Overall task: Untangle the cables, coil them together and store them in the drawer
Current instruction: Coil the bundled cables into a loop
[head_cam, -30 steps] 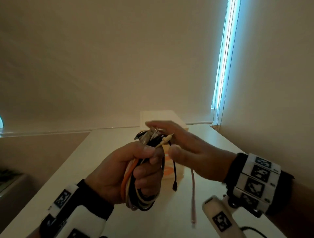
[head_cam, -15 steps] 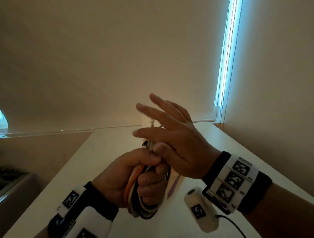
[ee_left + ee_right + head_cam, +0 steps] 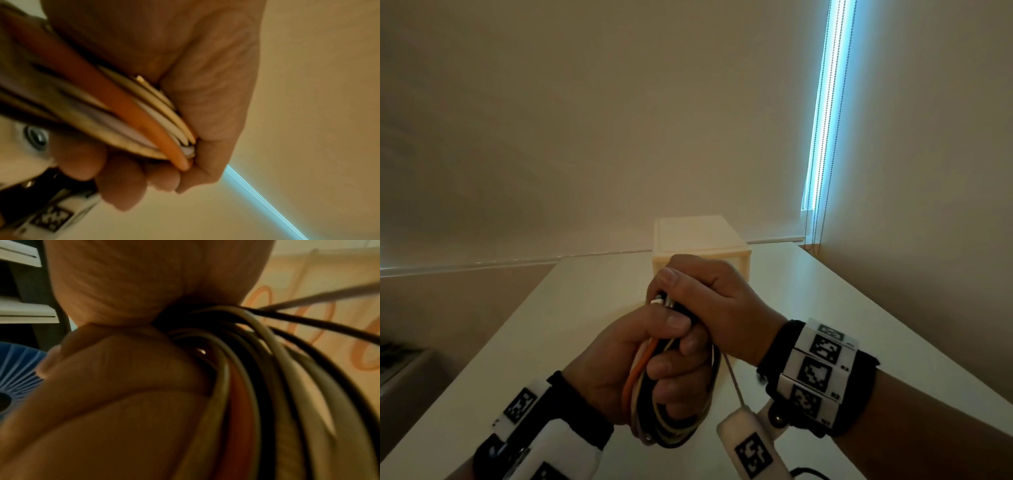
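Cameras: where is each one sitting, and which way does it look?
Head: on the person's head, looking down at the left hand and right hand gripping the cable coil, drawer box beyond.
Left wrist: along the left palm at the orange cable.
Right wrist: along the right hand at dark cables.
All share the coil.

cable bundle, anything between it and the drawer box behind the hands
Nothing visible on the table lies between. Both hands, left hand and right hand, grip the cable bundle just in front of the drawer box. Its front is largely hidden, so whether it is open cannot be told.
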